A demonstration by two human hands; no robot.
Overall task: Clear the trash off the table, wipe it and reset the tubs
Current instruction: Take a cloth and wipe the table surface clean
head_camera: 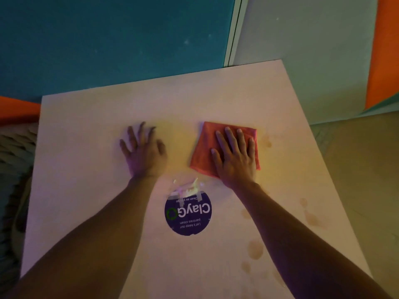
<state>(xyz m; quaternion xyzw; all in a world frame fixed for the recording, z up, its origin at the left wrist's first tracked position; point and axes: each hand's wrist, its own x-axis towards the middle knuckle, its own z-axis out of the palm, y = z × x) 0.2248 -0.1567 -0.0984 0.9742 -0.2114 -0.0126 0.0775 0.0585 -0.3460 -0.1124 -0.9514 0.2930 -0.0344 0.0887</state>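
Observation:
A folded red cloth (pixel 205 147) lies on the white table (pixel 86 158), right of centre. My right hand (pixel 235 154) presses flat on the cloth with straight fingers. To its left, my left hand (pixel 143 152) rests on the bare tabletop with fingers spread. A round purple sticker (pixel 187 214) reading "ClayGo" is stuck on the table between my forearms, its top edge torn and peeling. Brownish stains (pixel 255 249) mark the surface by my right forearm, and another stain (pixel 266 141) sits just right of the cloth. No tubs or trash are in view.
The table's far edge meets a teal wall (pixel 108 39) and a grey wall panel (pixel 302 50). An orange panel (pixel 382 50) stands at the right. Floor (pixel 356 169) shows past the table's right edge, and a dark woven seat (pixel 13 158) is at the left.

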